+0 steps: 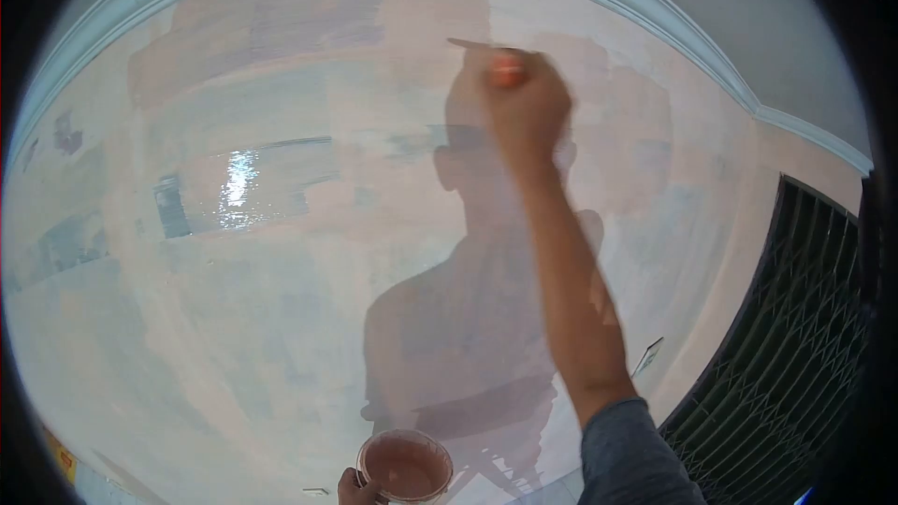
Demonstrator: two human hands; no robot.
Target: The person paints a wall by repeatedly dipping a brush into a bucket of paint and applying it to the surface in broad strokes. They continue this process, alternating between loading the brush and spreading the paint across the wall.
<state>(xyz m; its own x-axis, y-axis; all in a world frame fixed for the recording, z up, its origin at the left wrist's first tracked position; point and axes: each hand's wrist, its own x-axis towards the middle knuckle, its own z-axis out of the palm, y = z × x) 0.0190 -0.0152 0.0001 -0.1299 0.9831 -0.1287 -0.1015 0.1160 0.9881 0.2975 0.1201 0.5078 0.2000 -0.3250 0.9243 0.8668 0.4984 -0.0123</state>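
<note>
The right hand (531, 112) clasps an orange-handled tool (508, 71) at the upper wall (281, 318), the left hand (354, 489) grips the bucket (443, 456) below, and the widespread coat looks patchy, seemingly unfinished.

The right hand (531, 103), blurred, was closed around a tool with an orange handle (508, 70), high against the wall (281, 318). A thin dark edge (465, 42) stuck out to the left of the fist; what kind of tool it was could not be told. A grey sleeve (631, 449) covered the upper arm. At the bottom, the left hand (355, 489) gripped the rim of a bucket (406, 468) holding pinkish-brown liquid. A person's shadow (440, 318) fell on the wall, which had pale pink and bluish patches. Left of the shadow, one patch (238, 189) shone. Moulding (645, 2) ran above, and a dark folding gate (776, 318) stood at right.
</note>
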